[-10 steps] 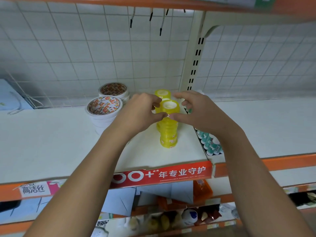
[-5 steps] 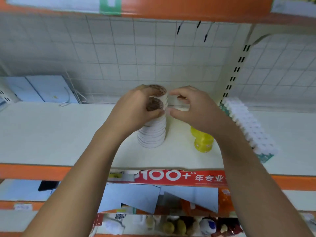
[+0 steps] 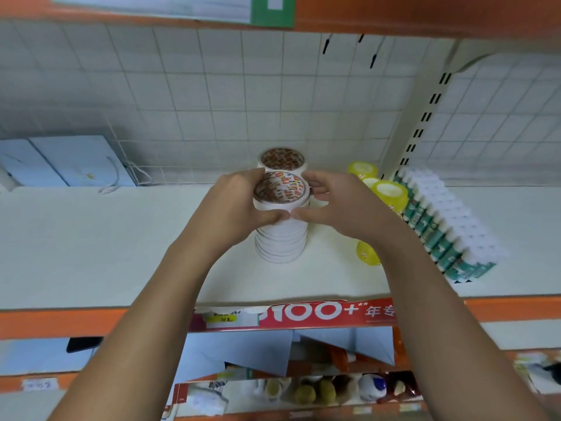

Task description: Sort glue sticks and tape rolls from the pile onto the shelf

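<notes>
A stack of white tape [image 3: 280,241] is stood upright near the middle of the shelf [image 3: 91,244]. Its top roll [image 3: 280,191] is clasped from both sides: the left grip [image 3: 233,208] is curled round the roll's left edge and the right grip [image 3: 343,208] round its right edge, with the thumb tips touching or nearly so at the front. A second white stack [image 3: 282,159] is seen just behind. Yellow tape [image 3: 390,194] is stacked to the right, partly hidden by the right wrist. Beside it, a row of glue sticks [image 3: 449,226] is lined up front to back. Blue boxes [image 3: 60,161] are set at the shelf's far left.
</notes>
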Tool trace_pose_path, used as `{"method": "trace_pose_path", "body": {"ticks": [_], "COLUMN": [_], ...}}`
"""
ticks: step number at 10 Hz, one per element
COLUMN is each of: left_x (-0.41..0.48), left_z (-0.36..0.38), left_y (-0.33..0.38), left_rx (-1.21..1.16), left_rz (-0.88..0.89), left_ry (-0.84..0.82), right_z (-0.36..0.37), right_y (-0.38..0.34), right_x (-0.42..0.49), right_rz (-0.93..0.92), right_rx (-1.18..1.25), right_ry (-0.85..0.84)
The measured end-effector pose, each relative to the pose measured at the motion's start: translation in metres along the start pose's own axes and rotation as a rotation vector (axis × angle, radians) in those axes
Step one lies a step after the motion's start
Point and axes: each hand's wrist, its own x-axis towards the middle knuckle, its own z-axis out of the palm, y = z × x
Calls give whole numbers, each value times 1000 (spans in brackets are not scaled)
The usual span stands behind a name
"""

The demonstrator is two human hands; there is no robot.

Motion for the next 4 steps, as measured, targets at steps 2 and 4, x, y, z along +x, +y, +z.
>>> {"method": "trace_pose_path", "body": {"ticks": [2,4], "left_x": [6,1], "left_z": [7,10], "left_y": [-2,-5], "left_rx": [-79,-301], "left_rz": [-20,-88], "left_ry": [-16,27], "right_z": [-2,5], "right_y": [-1,-10], "right_x": [0,-3], "right_rz": [25,64], "right_rx": [-10,14], "right_ry": [-9,-9]}}
